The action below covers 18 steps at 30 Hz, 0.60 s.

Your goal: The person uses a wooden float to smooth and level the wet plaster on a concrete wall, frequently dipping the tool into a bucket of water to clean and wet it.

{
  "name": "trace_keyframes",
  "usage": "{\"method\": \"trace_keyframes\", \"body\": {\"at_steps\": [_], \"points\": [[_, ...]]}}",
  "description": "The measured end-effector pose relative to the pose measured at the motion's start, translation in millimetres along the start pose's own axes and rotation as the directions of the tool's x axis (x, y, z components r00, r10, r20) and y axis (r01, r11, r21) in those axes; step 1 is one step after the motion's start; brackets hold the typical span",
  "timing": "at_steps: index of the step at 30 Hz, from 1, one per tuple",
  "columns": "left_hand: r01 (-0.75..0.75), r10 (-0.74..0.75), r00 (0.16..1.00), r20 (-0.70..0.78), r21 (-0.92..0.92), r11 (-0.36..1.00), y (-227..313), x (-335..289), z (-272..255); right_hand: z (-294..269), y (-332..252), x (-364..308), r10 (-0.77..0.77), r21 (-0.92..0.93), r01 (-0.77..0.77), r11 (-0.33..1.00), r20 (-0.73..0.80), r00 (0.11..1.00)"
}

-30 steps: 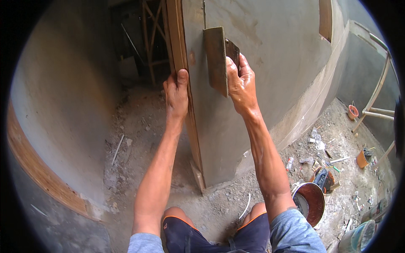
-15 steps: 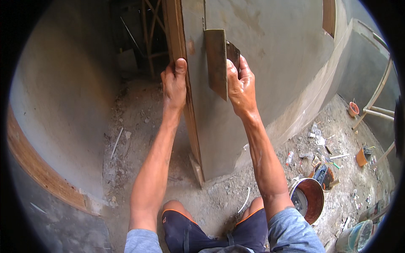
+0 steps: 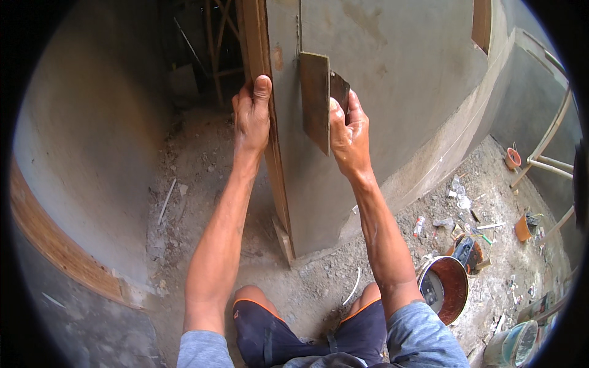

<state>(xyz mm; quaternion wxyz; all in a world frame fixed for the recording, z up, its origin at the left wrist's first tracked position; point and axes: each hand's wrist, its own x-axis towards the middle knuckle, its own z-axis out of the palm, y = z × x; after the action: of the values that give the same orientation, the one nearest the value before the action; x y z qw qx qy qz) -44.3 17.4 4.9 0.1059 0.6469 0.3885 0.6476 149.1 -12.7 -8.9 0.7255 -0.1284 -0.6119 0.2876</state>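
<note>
My left hand [image 3: 251,119] is wrapped around the edge of the brown wooden door frame [image 3: 256,37], thumb up along its face. In my right hand [image 3: 351,135], wet with grey smears, is a plastering float [image 3: 315,101]. Its flat rectangular blade stands edge-on to the grey plastered wall [image 3: 405,104], just right of the frame. A narrow groove [image 3: 299,30] runs up the plaster above the blade. My fingers close around the float's grip, which is partly hidden behind them. Whether the blade's far edge touches the wall is hard to see.
A large bucket [image 3: 457,288] stands right of my knees, beside a smaller container of tools [image 3: 469,251]. Orange pails [image 3: 525,227] and a pale bucket [image 3: 512,343] are farther right. Rubble and scraps litter the floor. A doorway opens on the left; poles [image 3: 552,116] lean at the right.
The float and my right hand have slid a short way down the wall, uncovering more of the groove above. My left hand keeps its hold on the door frame.
</note>
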Motion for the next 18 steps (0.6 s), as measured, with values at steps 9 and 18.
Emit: {"method": "trace_keyframes", "body": {"at_steps": [9,18], "points": [[-0.027,0.027,0.999,-0.031,0.002,1.0,-0.6,1.7,5.3,-9.3,4.2,-17.5,0.079,-0.001,-0.079,0.997,0.013,0.997],[-0.068,0.078,0.992,-0.101,0.104,0.992,5.1,2.9,-9.6,-113.2,-21.0,-76.6,0.091,-0.188,-0.138,0.972,-0.238,0.967]]}}
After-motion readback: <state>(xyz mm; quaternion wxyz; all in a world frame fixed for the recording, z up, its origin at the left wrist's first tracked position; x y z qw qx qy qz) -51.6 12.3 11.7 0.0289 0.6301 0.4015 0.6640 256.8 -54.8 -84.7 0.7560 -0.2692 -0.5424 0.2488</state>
